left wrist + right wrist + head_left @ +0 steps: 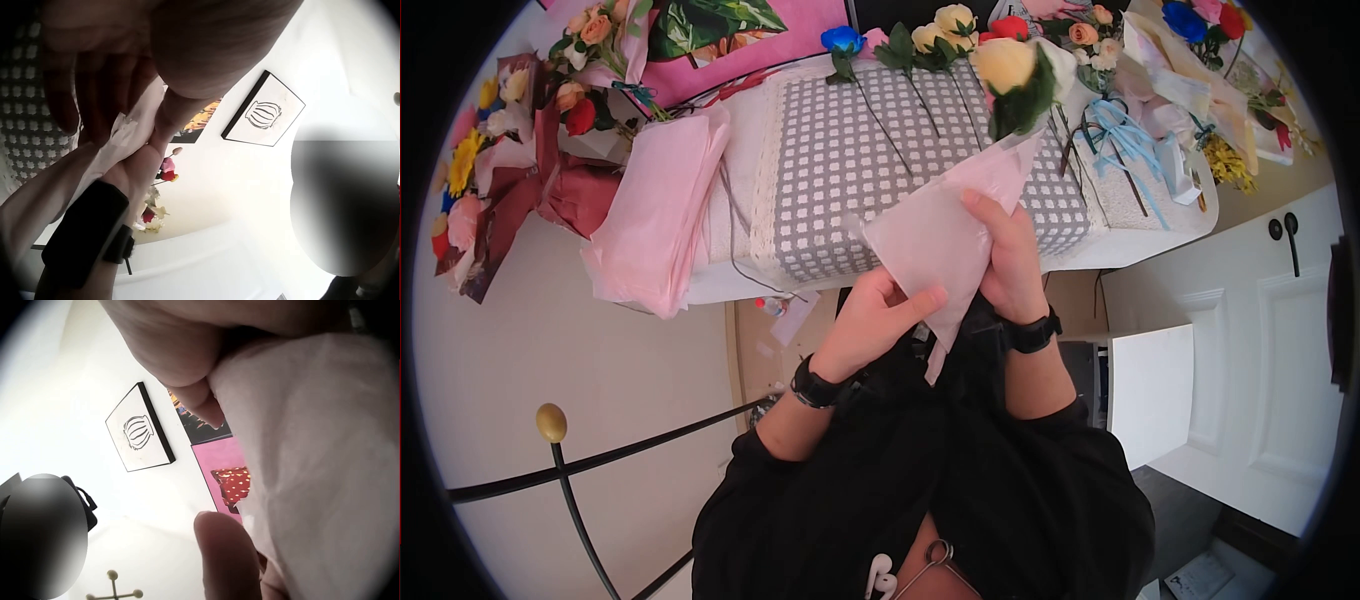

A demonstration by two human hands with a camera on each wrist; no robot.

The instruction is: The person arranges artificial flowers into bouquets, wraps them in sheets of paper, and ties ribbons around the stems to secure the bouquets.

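1 pink paper cone (945,235), thin, matte and faintly creased, is held above the near edge of the counter (745,240), in front of the person's black top (930,450). Its narrow end points down toward the body; the long axis tilts up and rightward, away from the person, to the wide end, where a pale yellow rose (1005,68) with broad green leaves (1025,100) shows. The left hand (880,315) pinches the lower part, thumb in front; the right hand (1010,260) grips the right side higher up, thumb also on the front, so both grips are closed on paper. The left wrist view shows a shiny, crinkled clear piece (125,130) on the paper; both wrist views show a framed line drawing (264,114) that the head view does not, and the right wrist view adds a red dotted shape (231,485) on a pink picture. Beyond the cone, a woven cloth (830,160) of grey and white squares lies under thin-stemmed flowers, including a blue rose (842,40). To the left are a soft stack of pink sheets (660,210) and a dark red bouquet wrap (565,190); to the right, a looped light blue ribbon (1122,130).
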